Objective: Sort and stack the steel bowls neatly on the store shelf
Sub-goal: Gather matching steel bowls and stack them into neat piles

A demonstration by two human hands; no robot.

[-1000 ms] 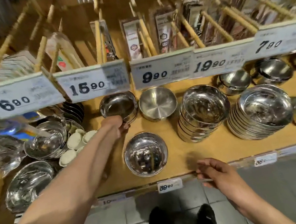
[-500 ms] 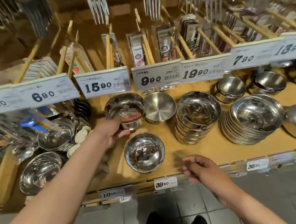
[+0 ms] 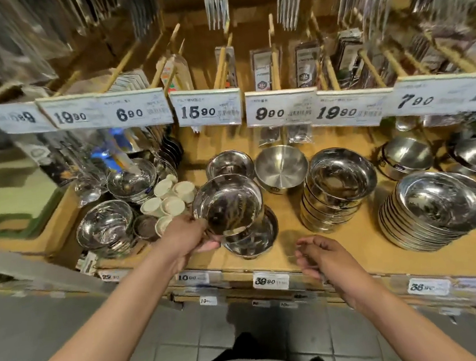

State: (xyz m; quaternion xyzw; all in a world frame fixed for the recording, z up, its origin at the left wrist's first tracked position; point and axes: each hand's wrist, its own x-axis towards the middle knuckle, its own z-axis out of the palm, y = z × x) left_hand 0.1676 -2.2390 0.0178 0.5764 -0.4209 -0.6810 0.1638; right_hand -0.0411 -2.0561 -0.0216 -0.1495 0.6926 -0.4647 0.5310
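Clearly gripping one steel bowl (image 3: 227, 203) with left hand (image 3: 188, 238) over another bowl (image 3: 251, 237); right hand (image 3: 316, 254) loosely curled, empty.

floor: grey tiles (image 3: 173, 360) | furniture: wooden shelf (image 3: 353, 259), white price tags (image 3: 207, 111) along the upper rail | cutlery (image 3: 215, 0) hanging overhead | light: warm

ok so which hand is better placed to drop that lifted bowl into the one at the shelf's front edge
Left. The left hand already grips the lifted bowl directly over the front bowl. The right hand hangs empty near the shelf edge.
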